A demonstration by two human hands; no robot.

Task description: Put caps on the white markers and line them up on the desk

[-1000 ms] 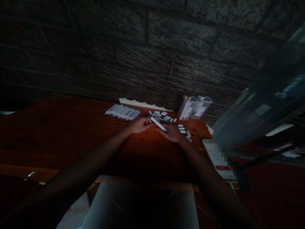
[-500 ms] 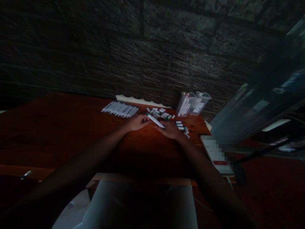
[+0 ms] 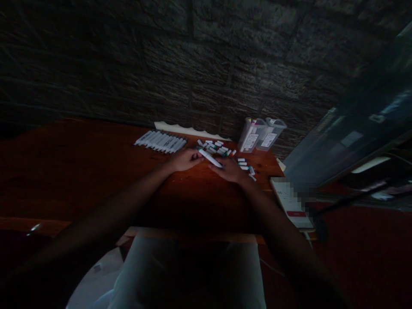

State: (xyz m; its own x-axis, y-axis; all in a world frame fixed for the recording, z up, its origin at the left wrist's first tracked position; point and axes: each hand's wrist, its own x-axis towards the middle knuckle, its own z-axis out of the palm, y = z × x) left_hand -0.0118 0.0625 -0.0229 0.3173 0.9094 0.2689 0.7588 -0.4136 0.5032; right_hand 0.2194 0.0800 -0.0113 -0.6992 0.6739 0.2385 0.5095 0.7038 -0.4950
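A white marker (image 3: 210, 158) with a green band at its far end slants between my two hands above the table. My right hand (image 3: 229, 169) grips its near end, thumb along the barrel. At the green-banded end, the fingers of my left hand (image 3: 186, 159) are closed on the marker; their exact contact is dim. Just behind lie many loose marker caps (image 3: 221, 151), white with coloured ends. More caps (image 3: 243, 164) rest to the right of my right hand. A row of uncapped-looking white markers (image 3: 161, 141) lies side by side at the back left.
Two clear plastic containers (image 3: 249, 136) with labels stand at the back right, one with a few markers inside. A white wavy-edged strip (image 3: 189, 130) lies along the stone wall (image 3: 206, 77). A phone (image 3: 291, 204) sits at the right edge of the wooden table (image 3: 80, 171).
The view has tilted slightly, so the scene sits a little higher. Both hands stay at the marker, which keeps nearly the same slant; my left fingers have shifted slightly at its end.
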